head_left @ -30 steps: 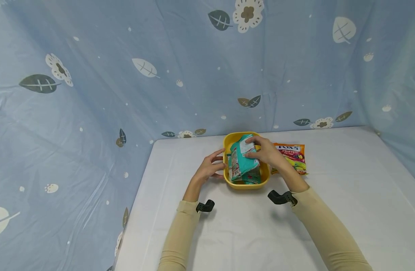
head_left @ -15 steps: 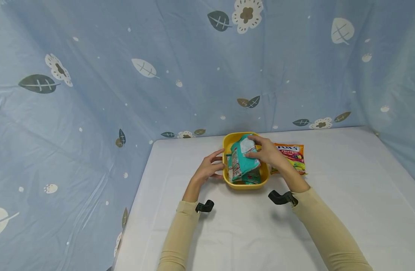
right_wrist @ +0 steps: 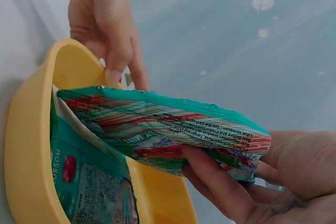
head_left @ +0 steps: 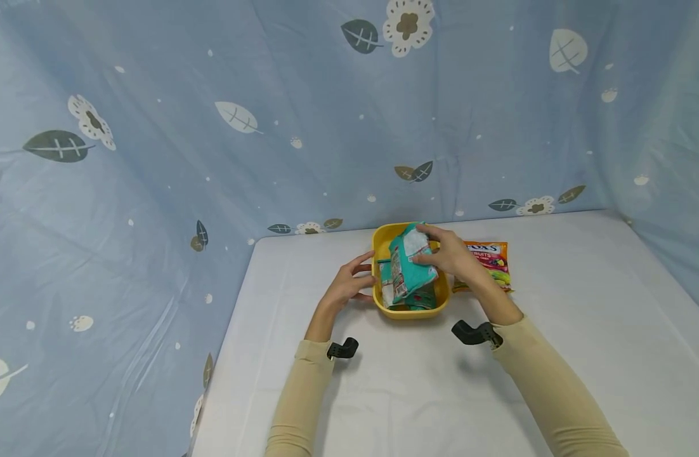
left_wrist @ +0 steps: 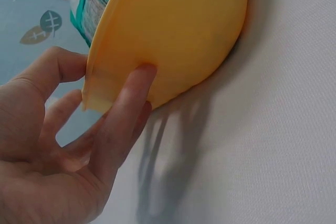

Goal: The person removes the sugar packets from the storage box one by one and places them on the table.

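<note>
A yellow plastic bin (head_left: 382,240) stands on the white-covered table at the back. My right hand (head_left: 455,255) reaches over its right rim and pinches a teal candy bag (head_left: 403,268) between thumb and fingers. In the right wrist view this bag slants above the bin, its far end over the rim side close to my left hand (right_wrist: 102,19). Beneath it, other teal bags (right_wrist: 97,190) lie inside the bin, partly covered. On the bin's left side, my left hand touches the outer wall (left_wrist: 184,30) and rim with loosely spread fingers.
An orange FOX'S fruit candy bag (head_left: 500,261) lies just right of the bin, partly behind my right wrist. A blue patterned curtain (head_left: 321,114) hangs along the table's back edge. Black camera mounts (head_left: 342,348) stick out from both wrists.
The view has shifted slightly. My right hand has drawn the teal candy bag a little up and to the right relative to the bin. My left hand keeps its place at the bin's side.
</note>
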A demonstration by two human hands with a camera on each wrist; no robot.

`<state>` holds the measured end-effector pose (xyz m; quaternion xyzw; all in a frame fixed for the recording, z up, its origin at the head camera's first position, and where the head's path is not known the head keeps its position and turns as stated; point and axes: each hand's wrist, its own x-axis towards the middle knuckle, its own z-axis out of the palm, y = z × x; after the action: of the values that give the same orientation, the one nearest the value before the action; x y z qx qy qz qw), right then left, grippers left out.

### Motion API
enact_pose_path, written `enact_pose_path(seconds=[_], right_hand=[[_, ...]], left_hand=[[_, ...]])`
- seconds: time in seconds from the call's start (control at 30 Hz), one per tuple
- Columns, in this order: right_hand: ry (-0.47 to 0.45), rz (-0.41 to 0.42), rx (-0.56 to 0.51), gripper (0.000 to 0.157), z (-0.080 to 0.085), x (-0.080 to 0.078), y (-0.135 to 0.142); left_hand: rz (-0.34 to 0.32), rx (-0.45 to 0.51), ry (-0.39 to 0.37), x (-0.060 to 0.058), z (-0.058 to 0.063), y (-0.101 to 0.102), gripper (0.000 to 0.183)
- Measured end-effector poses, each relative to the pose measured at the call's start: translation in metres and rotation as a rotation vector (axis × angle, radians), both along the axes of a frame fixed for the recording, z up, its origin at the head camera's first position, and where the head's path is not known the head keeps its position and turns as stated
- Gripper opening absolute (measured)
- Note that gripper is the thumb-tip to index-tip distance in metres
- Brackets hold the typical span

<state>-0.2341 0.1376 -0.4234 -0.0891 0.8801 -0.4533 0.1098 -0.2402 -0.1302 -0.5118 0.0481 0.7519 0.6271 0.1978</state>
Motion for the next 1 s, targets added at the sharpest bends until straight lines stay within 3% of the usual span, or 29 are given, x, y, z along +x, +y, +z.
enact_pose_path(seconds=[0.4,0.73,1.0], right_hand=[[-0.019,-0.027,-0.010,0.076,0.006,0.004,0.005],[-0.022,-0.005,-0.082,0.078,0.007,0.006,0.015],[-0.020,-0.023,-0.055,0.078,0.012,0.007,0.020]], left_hand=[[0.010,-0.004,0.006,0.001,0.001,0.000,0.070],[0.004,-0.005,0.004,0.001,0.001,0.000,0.070],[0.004,-0.002,0.003,0.001,0.002,0.000,0.071]])
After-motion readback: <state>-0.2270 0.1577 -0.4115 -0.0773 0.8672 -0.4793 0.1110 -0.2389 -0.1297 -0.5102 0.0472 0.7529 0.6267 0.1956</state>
